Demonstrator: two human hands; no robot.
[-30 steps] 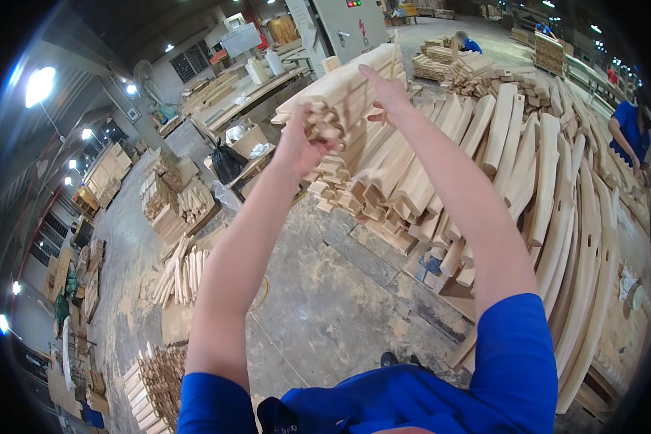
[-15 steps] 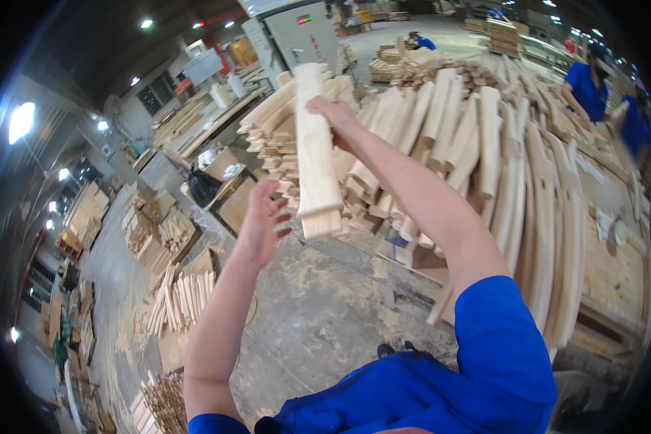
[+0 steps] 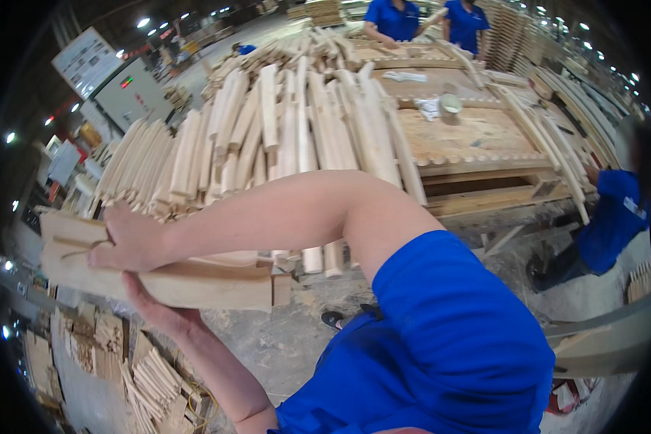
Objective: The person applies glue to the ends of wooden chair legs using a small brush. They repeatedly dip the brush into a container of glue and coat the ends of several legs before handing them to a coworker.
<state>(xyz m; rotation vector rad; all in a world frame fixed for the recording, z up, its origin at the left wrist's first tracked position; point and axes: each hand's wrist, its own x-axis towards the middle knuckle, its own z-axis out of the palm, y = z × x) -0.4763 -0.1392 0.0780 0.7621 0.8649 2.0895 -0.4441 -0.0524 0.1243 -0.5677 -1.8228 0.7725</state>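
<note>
A long pale wooden plank [image 3: 202,288] lies crosswise in front of me at the left, with a stepped tenon at its right end. My right hand [image 3: 134,237] reaches across and grips it from above, thumb over the upper side. Below, my left hand [image 3: 159,309] supports the near side, its thumb showing against the wood and its other fingers hidden. Just beyond the plank is a large heap of shaped wooden pieces [image 3: 249,126], several of them hanging over the heap's near edge.
Right of the heap stands a workbench [image 3: 470,137] with a cup [image 3: 450,105] and white cloths. Co-workers in blue [image 3: 394,20] are at its far side, another [image 3: 615,217] at right. A grey control cabinet [image 3: 130,94] stands far left. Wood bundles [image 3: 155,383] sit on the floor.
My view has swung to the right. The plank has gone from pointing away from me to lying crosswise, and my left hand, empty and spread before, now holds it too.
</note>
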